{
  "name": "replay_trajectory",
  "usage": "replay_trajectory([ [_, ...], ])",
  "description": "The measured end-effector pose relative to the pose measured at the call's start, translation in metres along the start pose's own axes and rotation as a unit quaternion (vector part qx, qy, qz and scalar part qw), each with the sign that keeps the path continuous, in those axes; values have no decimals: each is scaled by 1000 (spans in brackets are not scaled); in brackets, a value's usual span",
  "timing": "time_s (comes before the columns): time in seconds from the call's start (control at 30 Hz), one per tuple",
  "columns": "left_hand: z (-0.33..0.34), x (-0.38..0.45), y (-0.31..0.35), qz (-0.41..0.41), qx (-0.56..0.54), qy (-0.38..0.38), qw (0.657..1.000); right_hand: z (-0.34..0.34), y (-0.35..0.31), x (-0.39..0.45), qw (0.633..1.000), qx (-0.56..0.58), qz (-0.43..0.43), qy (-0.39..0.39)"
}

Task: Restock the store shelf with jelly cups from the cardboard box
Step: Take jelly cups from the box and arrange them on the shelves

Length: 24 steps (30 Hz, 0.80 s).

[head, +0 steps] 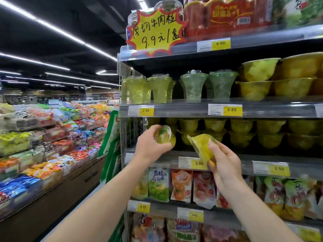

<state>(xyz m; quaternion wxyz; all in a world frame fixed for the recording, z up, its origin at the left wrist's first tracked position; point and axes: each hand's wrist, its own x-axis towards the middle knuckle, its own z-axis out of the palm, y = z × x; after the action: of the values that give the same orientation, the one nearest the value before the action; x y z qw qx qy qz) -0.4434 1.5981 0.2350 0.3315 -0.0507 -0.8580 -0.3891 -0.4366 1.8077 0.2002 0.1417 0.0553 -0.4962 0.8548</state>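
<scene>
Hands [151,145] [225,160] raised, each gripping a jelly cup [165,136].

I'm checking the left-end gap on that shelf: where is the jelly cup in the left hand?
The left hand holds the jelly cup at the shelf's left end, left of the stacked cups.

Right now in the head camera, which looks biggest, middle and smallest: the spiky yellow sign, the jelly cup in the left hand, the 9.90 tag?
1. Spiky yellow sign
2. Jelly cup in the left hand; being nearer the camera may flatter it
3. 9.90 tag
</scene>
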Motion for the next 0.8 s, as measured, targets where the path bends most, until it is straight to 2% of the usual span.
replay_trajectory([
  [0.2,11,47,-33,15,51,-51,997,30,19,16,999,41,13,0],
  [0.4,15,59,-49,57,90,-96,990,47,29,13,997,67,36,4],
  [0.5,8,48,-46,100,88,-55,990,49,29,6,996,80,49,9],
  [0.6,-2,17,-39,164,-2,-1,986,48,29,-3,992,97,75,-5],
  [0.67,-6,-6,-32,190,-33,-45,980,50,29,-10,989,111,99,-23],
  [0.73,-4,-19,-29,208,-16,-97,973,51,31,-16,985,116,125,-41],
  [0.8,-1,-26,-29,211,-14,-111,971,52,33,-23,979,115,155,-64],
])
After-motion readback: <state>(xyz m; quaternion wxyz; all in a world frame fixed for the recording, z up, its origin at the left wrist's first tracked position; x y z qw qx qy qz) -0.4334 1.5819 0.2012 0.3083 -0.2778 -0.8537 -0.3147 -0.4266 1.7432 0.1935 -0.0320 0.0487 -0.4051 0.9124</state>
